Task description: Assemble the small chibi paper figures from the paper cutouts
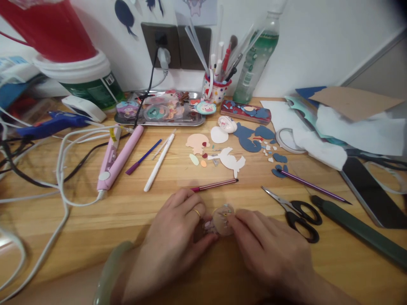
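Between my two hands, low on the wooden table, is a small round translucent piece with coloured marks on it. My left hand, wearing a ring, has curled fingers and a thumb at the piece's left edge. The fingers of my right hand pinch its right side, covering part of it. Just beyond lies a dark red felt-tip pen. White, peach and blue cut-out shapes lie further back. To the right of my right hand, black-handled scissors rest partly spread.
At left are a pink hair straightener, loose cables and a blue glue gun. Pens lie beside it. A metal tray, a brush cup and a green bottle stand behind. A dark green tool and a phone lie right.
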The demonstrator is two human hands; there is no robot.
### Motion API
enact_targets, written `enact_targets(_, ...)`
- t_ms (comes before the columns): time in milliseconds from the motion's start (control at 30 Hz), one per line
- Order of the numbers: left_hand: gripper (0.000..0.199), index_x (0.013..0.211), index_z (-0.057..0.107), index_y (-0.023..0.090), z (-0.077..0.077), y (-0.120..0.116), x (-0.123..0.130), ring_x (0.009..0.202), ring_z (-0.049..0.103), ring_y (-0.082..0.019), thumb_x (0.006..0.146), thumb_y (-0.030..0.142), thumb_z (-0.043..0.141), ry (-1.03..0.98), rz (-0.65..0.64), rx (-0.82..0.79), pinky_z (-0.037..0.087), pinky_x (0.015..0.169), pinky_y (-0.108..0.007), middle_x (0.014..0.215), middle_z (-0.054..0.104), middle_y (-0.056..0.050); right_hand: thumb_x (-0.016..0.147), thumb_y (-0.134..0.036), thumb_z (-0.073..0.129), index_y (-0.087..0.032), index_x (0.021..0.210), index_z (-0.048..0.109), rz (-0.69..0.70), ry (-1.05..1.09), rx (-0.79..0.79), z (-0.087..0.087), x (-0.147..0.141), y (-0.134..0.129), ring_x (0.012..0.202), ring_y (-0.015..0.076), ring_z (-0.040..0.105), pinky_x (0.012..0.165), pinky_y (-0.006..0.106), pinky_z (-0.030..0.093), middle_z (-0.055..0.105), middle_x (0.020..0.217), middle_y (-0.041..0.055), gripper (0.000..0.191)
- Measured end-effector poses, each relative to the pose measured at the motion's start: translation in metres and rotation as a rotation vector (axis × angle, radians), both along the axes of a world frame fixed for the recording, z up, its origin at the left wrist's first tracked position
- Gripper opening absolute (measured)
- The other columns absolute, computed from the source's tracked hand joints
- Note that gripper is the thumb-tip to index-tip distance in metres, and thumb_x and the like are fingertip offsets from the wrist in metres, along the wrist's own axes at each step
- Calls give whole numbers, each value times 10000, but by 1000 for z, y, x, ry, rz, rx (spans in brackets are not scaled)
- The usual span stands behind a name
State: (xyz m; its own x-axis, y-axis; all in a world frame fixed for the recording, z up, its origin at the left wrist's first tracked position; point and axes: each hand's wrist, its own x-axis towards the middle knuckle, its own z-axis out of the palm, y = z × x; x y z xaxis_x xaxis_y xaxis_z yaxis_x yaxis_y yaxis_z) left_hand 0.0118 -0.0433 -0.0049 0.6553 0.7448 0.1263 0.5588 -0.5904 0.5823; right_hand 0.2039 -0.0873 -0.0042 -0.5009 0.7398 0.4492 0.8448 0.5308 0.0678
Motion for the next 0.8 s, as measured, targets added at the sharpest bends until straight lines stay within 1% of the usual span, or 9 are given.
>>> enact_targets(133, 92, 768, 518, 179, -1, -1, -1, 883, 457, -233, 771, 227, 597, 1, 2, 0, 428, 781, -392, 827, 570, -39, 833, -88, 452, -124, 888, 635, -14, -28, 7, 0, -1, 0, 675, 155, 540, 565, 281, 325, 668, 848, 47, 195)
enact_targets(267, 90, 764, 515, 173, -1, 0, 0, 886, 450, -233, 774, 218, 593, -1, 3, -2, 423, 779, -390, 825, 566, -39, 841, -82, 426, -122, 865, 640, 5, -22, -2, 2, -2, 0, 655, 154, 539, 556, 283, 317, 666, 792, 43, 219)
enact_targets(400, 82, 775, 527, 168, -1, 1, 1, 881, 447, -231, 773, 213, 595, -4, 1, -9, 417, 785, -389, 821, 567, -41, 842, -95, 436, -132, 862, 638, -14, -35, 1, 2, -2, 1, 643, 152, 531, 547, 284, 308, 667, 808, 40, 207)
enact_targets(600, 93, 757, 527, 165, -2, 0, 1, 869, 445, -227, 762, 211, 607, -22, 12, -10, 415, 771, -378, 804, 565, -37, 844, -94, 434, -131, 860, 635, -3, -28, 18, 1, -1, 1, 664, 152, 538, 565, 274, 326, 666, 828, 35, 205)
enact_targets(733, 100, 739, 525, 163, -2, 0, 0, 865, 444, -227, 766, 219, 604, -23, 14, -6, 415, 767, -378, 799, 564, -39, 846, -81, 426, -116, 847, 633, 34, 2, 2, 2, -2, 2, 666, 152, 542, 563, 274, 326, 664, 800, 46, 210)
enact_targets(800, 89, 752, 535, 161, -1, 0, 0, 861, 445, -226, 769, 218, 602, -22, 13, -6, 416, 764, -378, 805, 567, -40, 844, -80, 428, -118, 863, 631, 32, -2, -6, 1, -2, 2, 663, 149, 539, 562, 272, 324, 663, 807, 43, 207)
